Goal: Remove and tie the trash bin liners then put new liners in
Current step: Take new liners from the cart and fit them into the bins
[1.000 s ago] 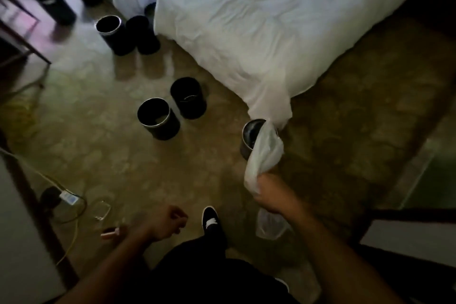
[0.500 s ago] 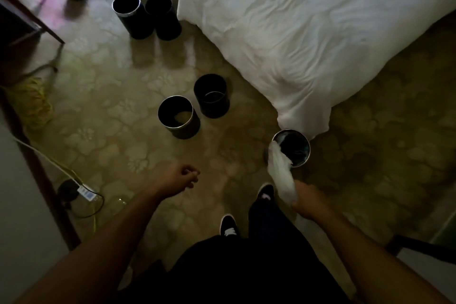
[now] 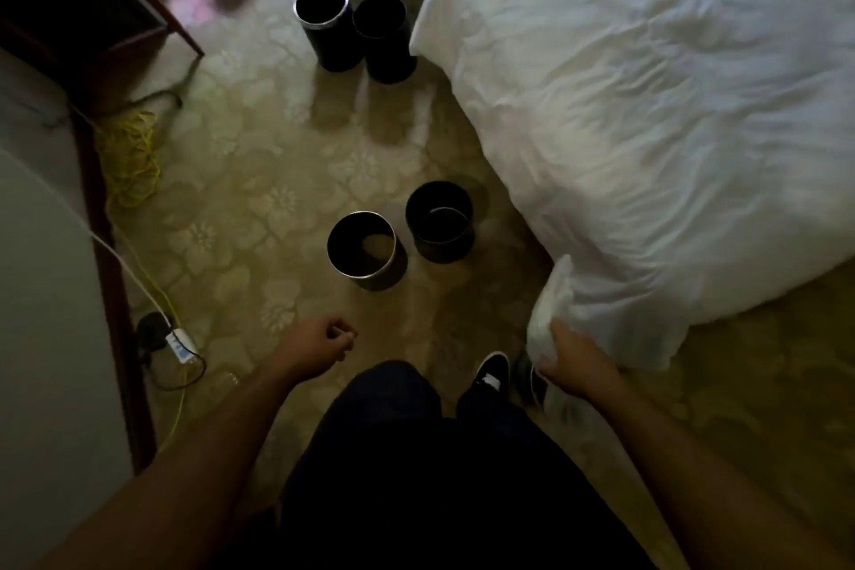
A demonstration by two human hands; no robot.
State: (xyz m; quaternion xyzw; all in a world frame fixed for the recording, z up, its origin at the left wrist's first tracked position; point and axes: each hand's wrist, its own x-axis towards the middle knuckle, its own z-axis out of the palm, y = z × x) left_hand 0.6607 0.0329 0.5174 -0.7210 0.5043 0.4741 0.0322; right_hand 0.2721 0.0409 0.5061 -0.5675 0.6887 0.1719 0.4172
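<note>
Right hand (image 3: 573, 359): is gripping a bunched white liner (image 3: 550, 315) in curled fingers, low beside the corner of the bed.
Liner: is rising from the fist in a crumpled plume and lying against the hanging bed cover (image 3: 647, 130); a little of it is trailing under the wrist, blurred.
Left hand (image 3: 319, 340): is hanging over the carpet (image 3: 259, 199) with fingers curled into a fist, holding nothing.
Hidden bin (image 3: 527, 373): is showing only as a dark shape just under the right hand, beside the shoe (image 3: 491, 373); too blurred to tell more.
Rimmed bin (image 3: 365, 251): is standing upright on the carpet ahead of the left hand, its silver rim catching light and a pale patch showing at its bottom.
Black bin (image 3: 439, 222): is standing upright just beside the rimmed bin, on the bed side.
Far rimmed bin (image 3: 324, 28): is standing farther off, near the bed's far end.
Far black bin (image 3: 384, 39): is standing against the far rimmed bin, nearer the bed.
Cord (image 3: 134, 153): is lying in a yellow tangle below the dark wood desk (image 3: 115, 14).
Plug (image 3: 181, 343): is lying on the carpet by the left wall, wires trailing from it.
</note>
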